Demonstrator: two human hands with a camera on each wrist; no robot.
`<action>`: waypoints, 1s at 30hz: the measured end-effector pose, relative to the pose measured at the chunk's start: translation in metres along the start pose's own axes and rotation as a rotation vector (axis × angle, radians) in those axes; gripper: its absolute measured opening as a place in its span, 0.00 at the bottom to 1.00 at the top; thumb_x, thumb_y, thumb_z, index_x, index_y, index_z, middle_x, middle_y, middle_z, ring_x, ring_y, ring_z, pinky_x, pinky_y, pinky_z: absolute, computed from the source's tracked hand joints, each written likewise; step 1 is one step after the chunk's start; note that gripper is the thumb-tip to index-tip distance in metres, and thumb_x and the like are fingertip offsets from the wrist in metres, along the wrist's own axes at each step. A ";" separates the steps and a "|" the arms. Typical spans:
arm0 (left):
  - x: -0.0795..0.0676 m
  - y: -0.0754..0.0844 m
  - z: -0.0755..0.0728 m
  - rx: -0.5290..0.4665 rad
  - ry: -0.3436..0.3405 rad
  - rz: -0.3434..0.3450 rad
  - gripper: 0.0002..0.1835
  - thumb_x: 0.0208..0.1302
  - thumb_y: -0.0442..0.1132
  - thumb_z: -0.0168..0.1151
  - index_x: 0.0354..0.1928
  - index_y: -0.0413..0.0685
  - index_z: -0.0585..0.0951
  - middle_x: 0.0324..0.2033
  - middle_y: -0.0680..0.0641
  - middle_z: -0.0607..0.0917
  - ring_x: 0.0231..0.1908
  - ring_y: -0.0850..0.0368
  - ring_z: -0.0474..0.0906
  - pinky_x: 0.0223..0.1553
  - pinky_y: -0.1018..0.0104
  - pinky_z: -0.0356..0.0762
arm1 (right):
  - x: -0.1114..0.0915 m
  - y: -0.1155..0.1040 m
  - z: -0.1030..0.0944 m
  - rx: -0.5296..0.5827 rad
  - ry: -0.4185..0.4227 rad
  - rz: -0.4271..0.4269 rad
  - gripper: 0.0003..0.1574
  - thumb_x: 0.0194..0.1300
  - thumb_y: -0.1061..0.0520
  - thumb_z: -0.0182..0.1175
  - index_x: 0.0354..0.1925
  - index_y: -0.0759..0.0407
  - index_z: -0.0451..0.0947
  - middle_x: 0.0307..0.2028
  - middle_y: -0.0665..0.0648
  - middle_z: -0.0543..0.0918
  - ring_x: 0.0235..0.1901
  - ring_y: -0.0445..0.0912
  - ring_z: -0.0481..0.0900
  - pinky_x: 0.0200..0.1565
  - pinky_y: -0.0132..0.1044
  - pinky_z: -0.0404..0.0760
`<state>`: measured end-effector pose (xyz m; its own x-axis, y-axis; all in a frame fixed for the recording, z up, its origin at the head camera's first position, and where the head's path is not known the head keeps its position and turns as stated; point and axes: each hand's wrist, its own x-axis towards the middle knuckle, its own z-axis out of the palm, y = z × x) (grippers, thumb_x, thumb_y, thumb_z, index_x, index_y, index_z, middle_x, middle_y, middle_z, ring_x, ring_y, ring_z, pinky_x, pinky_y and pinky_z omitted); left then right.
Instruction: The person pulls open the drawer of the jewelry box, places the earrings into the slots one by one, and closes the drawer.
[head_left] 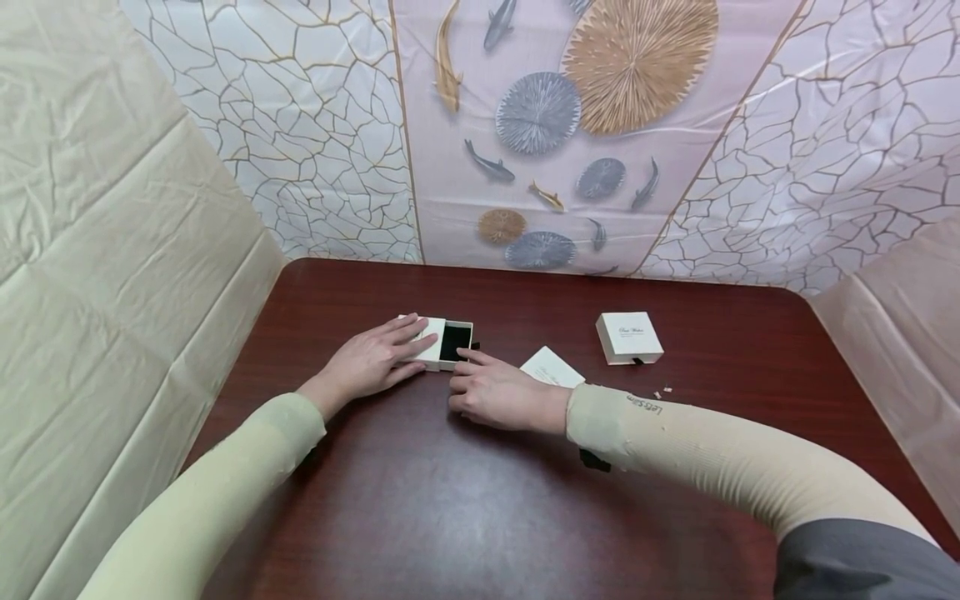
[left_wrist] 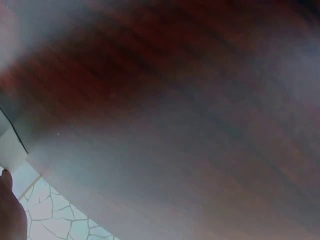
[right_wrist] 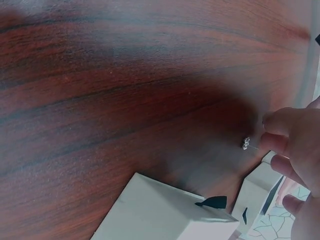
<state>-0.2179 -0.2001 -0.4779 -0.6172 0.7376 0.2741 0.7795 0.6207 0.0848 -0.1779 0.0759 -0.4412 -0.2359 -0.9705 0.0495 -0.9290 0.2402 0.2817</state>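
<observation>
Polished brown surface (head_left: 465, 517) fills the lower frame, where the right grip (head_left: 506, 393) curls beside a tiny glittering ornament (right_wrist: 245, 143), whether pinching it cannot be told, the left grip (head_left: 378, 354) rests straight-fingered on a partly open box (head_left: 454, 342) at centre, and patterned cloth (head_left: 540, 183) hangs at top.

Apparently a draped booth: patterned hangings (head_left: 536, 117) behind a dark table (head_left: 450, 525), cream cloth (head_left: 112, 250) beside it.

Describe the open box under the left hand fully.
White box, cardboard by its look, lying flat on the table: a sleeve with its tray partly out, showing black lining. A black tab protrudes from the tray's end. The left hand rests on the sleeve; whether the right hand touches the tray is unclear.
</observation>
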 end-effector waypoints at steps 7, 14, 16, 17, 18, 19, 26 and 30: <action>0.000 0.000 0.003 0.004 -0.005 -0.004 0.29 0.78 0.49 0.64 0.76 0.50 0.77 0.75 0.38 0.74 0.76 0.40 0.69 0.76 0.48 0.68 | 0.000 -0.003 0.003 0.006 0.011 0.007 0.04 0.65 0.52 0.73 0.39 0.46 0.88 0.40 0.47 0.86 0.54 0.48 0.82 0.75 0.54 0.70; -0.002 0.000 0.004 0.006 0.026 0.009 0.28 0.77 0.47 0.66 0.74 0.49 0.78 0.74 0.38 0.75 0.75 0.39 0.70 0.76 0.48 0.68 | 0.001 -0.004 0.003 -0.008 0.009 0.008 0.06 0.65 0.49 0.73 0.39 0.46 0.87 0.39 0.47 0.85 0.53 0.48 0.81 0.74 0.54 0.71; -0.002 0.000 0.004 0.006 0.033 0.015 0.28 0.77 0.47 0.66 0.74 0.49 0.78 0.74 0.37 0.75 0.75 0.39 0.70 0.77 0.48 0.67 | 0.001 -0.004 0.002 0.002 0.000 0.009 0.06 0.66 0.48 0.72 0.39 0.45 0.87 0.40 0.46 0.86 0.54 0.48 0.81 0.74 0.54 0.71; -0.002 0.000 0.004 0.007 0.037 0.018 0.28 0.77 0.47 0.66 0.74 0.48 0.78 0.74 0.37 0.75 0.75 0.39 0.70 0.77 0.48 0.67 | 0.000 -0.005 0.002 0.008 -0.005 0.009 0.05 0.66 0.48 0.72 0.40 0.45 0.87 0.40 0.46 0.86 0.54 0.48 0.82 0.75 0.55 0.70; -0.002 0.000 0.004 0.006 0.040 0.020 0.28 0.76 0.47 0.66 0.74 0.48 0.78 0.73 0.37 0.76 0.75 0.39 0.70 0.77 0.48 0.67 | 0.000 -0.004 0.001 0.015 -0.010 0.009 0.05 0.67 0.48 0.71 0.40 0.45 0.87 0.40 0.46 0.86 0.54 0.48 0.82 0.75 0.55 0.70; -0.002 0.000 0.005 0.007 0.042 0.022 0.28 0.76 0.47 0.66 0.74 0.48 0.79 0.73 0.37 0.76 0.75 0.39 0.70 0.77 0.47 0.67 | 0.000 -0.004 0.000 0.019 -0.014 0.007 0.05 0.67 0.49 0.71 0.40 0.45 0.87 0.41 0.46 0.86 0.54 0.48 0.82 0.75 0.55 0.70; -0.002 0.000 0.004 0.007 0.032 0.024 0.28 0.76 0.47 0.66 0.74 0.48 0.79 0.73 0.37 0.76 0.75 0.39 0.71 0.76 0.48 0.68 | -0.004 -0.001 -0.004 0.078 -0.018 -0.044 0.08 0.67 0.55 0.72 0.44 0.45 0.88 0.41 0.46 0.86 0.52 0.48 0.81 0.74 0.52 0.72; -0.001 -0.001 0.003 0.009 0.040 0.038 0.28 0.75 0.47 0.67 0.73 0.47 0.79 0.73 0.37 0.77 0.74 0.39 0.71 0.76 0.47 0.68 | -0.004 0.000 -0.005 0.068 -0.033 -0.076 0.08 0.70 0.54 0.71 0.47 0.43 0.88 0.43 0.45 0.86 0.52 0.47 0.81 0.74 0.51 0.72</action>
<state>-0.2182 -0.2006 -0.4808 -0.5822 0.7496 0.3149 0.8012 0.5948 0.0653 -0.1759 0.0797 -0.4366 -0.1722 -0.9851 -0.0013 -0.9615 0.1678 0.2177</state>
